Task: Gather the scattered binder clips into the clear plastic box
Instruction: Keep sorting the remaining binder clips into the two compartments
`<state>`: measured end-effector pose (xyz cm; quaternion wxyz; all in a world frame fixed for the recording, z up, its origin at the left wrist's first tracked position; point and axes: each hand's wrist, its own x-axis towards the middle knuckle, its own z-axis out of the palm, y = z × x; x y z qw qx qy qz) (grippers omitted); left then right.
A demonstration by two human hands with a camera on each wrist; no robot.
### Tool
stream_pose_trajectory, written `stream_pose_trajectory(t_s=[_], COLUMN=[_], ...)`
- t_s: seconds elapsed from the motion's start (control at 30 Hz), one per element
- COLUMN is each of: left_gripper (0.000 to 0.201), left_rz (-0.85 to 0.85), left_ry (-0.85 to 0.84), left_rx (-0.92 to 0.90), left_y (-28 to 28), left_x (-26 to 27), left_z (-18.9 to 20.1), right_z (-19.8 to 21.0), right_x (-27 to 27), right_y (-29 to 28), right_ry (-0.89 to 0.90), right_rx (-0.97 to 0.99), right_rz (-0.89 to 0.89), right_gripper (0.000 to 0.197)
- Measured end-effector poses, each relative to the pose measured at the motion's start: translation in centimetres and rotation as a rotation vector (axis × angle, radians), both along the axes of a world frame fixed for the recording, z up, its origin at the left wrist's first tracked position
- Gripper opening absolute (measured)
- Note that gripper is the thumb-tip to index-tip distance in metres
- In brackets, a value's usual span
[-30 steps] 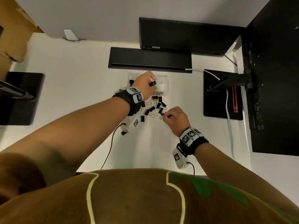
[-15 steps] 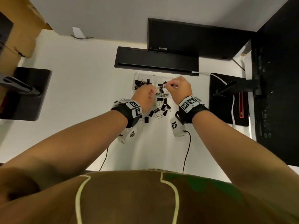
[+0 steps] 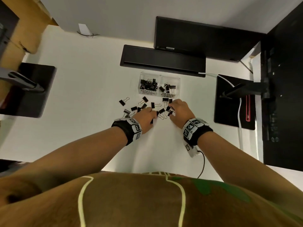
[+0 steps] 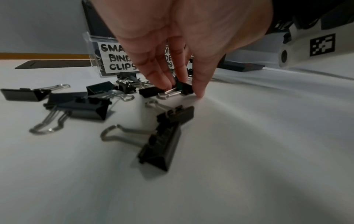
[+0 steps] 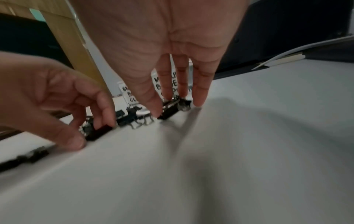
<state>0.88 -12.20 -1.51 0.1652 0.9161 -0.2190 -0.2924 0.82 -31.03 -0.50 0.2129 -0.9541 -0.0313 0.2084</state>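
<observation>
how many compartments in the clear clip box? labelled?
2. Left compartment of the clear plastic box is labelled SMALL BINDER CLIPS; right compartment is labelled MEDIUM BINDER CLIPS. Both hold clips.

**Desk surface: contents as I see them**

I note a white desk (image 3: 85, 99) bearing scattered black binder clips with wire handles (image 3: 144, 106), a clear plastic two-compartment box (image 3: 177, 79), a black flat bar (image 3: 162, 60) and two black monitor bases (image 3: 35, 90).
</observation>
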Motion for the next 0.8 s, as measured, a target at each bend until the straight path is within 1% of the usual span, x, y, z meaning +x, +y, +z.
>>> stream_pose_trajectory(t_s=[0.03,0.1,0.23,0.33,0.4,0.5,0.57,0.67,0.73,0.8], left_gripper=[0.035,0.033,0.035,0.042,0.045,0.043,0.040,0.041,0.041,0.039], left_rz=[-0.016,-0.040,-0.037,0.014,0.020,-0.036,-0.064,-0.101,-0.124,-0.128], left_ry=[-0.004,-0.012,-0.058,-0.103,-0.117,-0.122,-0.130,-0.125,-0.105,-0.096], left_rx=[0.017,0.028,-0.002,-0.042,-0.023,0.044,0.052,0.055,0.067,0.077], left_y=[0.1,0.1,-0.1,-0.4,-0.7,-0.9,-0.7,-0.4,-0.3,-0.2], left_x=[-0.1,-0.1,0.0,0.3,0.6,0.7,0.5,0.1,0.1,0.1], left_z=[-0.1,-0.1,0.1,0.3,0.5,0.6,0.5,0.3,0.2,0.2], right_z=[-0.5,-1.1,-1.6,-1.8,-1.9,-2.0,-1.9,-1.7,-1.9,-1.9], right_x=[-0.4,-0.9,-1.2,-1.6,-1.7,-1.8,-1.9,-2.1,-2.2,-2.2], right_y=[-0.1,-0.2,0.0,0.1,0.2,0.3,0.3,0.7,1.1,1.4], right_ry=[0.012,-0.007,-0.063,-0.055,-0.042,-0.042,-0.046,-0.033,-0.016,-0.008], right_rx=[-0.005,0.015,0.042,0.056,0.050,0.070,0.099,0.102,0.065,0.051], right_rz=[0.015,0.015,-0.026,-0.044,-0.049,-0.063,-0.060,0.001,0.045,0.039], right_gripper=[0.047,0.048,0.033,0.031,0.029,0.032,0.036,0.042,0.043,0.039])
